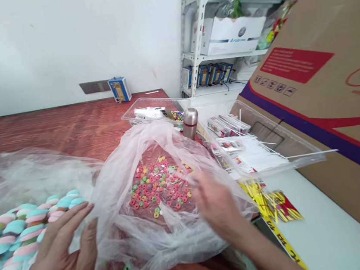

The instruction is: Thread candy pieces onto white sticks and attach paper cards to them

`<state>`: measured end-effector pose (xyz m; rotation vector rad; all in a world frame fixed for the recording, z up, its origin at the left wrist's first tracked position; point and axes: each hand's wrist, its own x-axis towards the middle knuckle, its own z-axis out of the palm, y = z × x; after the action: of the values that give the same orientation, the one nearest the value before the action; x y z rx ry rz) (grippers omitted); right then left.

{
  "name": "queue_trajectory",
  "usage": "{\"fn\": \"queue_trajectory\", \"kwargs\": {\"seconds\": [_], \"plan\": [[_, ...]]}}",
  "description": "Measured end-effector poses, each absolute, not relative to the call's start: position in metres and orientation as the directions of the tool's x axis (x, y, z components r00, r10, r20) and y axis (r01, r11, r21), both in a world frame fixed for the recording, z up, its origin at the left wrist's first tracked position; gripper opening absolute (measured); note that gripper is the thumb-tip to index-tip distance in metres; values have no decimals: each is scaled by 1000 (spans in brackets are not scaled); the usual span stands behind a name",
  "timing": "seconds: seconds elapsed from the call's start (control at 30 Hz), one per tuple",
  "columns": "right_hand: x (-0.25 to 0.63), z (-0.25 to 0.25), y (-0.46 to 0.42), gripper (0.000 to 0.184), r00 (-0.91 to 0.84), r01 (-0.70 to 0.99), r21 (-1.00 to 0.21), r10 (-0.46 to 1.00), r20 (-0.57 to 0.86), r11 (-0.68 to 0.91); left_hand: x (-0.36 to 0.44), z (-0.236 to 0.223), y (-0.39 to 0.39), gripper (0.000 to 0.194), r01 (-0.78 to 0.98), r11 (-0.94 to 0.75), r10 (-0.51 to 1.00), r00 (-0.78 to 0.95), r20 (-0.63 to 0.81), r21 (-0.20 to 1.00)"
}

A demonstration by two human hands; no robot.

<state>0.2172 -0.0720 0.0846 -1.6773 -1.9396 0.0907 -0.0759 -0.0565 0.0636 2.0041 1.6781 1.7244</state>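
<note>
1. Room to move: the reddish-brown wooden tabletop [52,128] is roomiest at back left, running to the white wall [59,49]. A big brown cardboard box [326,105] hems in the right edge.
2. Cloudy clear plastic bag [114,168] gapes open front and centre, with small red, yellow, green and purple rings [156,185] inside.
3. Left hand [62,256]: thumb and fingers apart, by pastel twisted marshmallow sticks [22,235] left of the bag.
4. Right hand [215,202]: curled over the rings, blurry, can't tell if it's pinching anything.
5. Clear plastic bin [311,159], right: white sticks [262,149] plus little packets [222,125].
</note>
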Motion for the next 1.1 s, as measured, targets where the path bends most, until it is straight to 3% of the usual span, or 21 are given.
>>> {"fn": "queue_trajectory", "kwargs": {"seconds": [0.03,0.1,0.17,0.23,0.27,0.33,0.4,0.47,0.5,0.57,0.67,0.77,0.8,0.9,0.97,1.03,1.1], "plan": [[241,100,-70,32,-17,918,-338,875,484,205,-73,63,-58,43,739,-424,708,-91,700,524],[298,124,-58,39,107,978,-210,817,566,18,-68,59,-57,52,825,-426,749,91,656,372],[356,132,-40,44,272,962,-106,827,493,-253,-63,53,-54,68,869,-412,787,188,587,273],[399,127,-25,47,314,945,-16,894,320,-326,-61,45,-50,80,915,-362,808,214,548,176],[412,121,-23,49,311,946,22,921,236,-325,-60,42,-48,83,936,-327,816,209,539,133],[413,107,-30,53,264,955,46,909,324,-294,-62,38,-46,83,969,-239,835,169,523,69],[387,94,-48,61,191,981,-48,876,443,-190,-64,40,-45,81,990,-137,865,104,491,32],[348,79,-69,57,49,987,-161,883,467,30,-68,47,-42,78,1000,-23,900,25,434,-10],[329,72,-77,56,-52,979,-149,877,477,139,-70,51,-41,76,999,28,916,-11,402,-36],[298,55,-86,58,-191,975,-7,851,489,223,-74,61,-37,67,990,96,938,-56,343,-99],[275,33,-83,61,-174,983,135,885,432,128,-80,69,-31,36,982,85,964,-39,264,-167],[267,23,-73,65,-117,986,153,905,409,58,-80,66,-32,24,988,18,972,19,233,-156],[265,21,-70,65,-114,986,156,910,399,56,-77,63,-33,26,990,7,970,28,242,-143],[260,17,-58,64,-110,982,186,923,368,43,-65,49,-39,57,990,20,967,16,255,-137],[258,12,-50,49,-88,977,212,939,331,17,-56,40,-41,60,989,36,974,-2,227,-144],[257,8,-44,23,-73,973,232,959,273,8,-51,33,-41,43,991,40,980,-14,196,-128],[258,7,-39,17,-74,972,236,971,228,19,-52,31,-38,26,994,36,983,-17,180,-99]]}}
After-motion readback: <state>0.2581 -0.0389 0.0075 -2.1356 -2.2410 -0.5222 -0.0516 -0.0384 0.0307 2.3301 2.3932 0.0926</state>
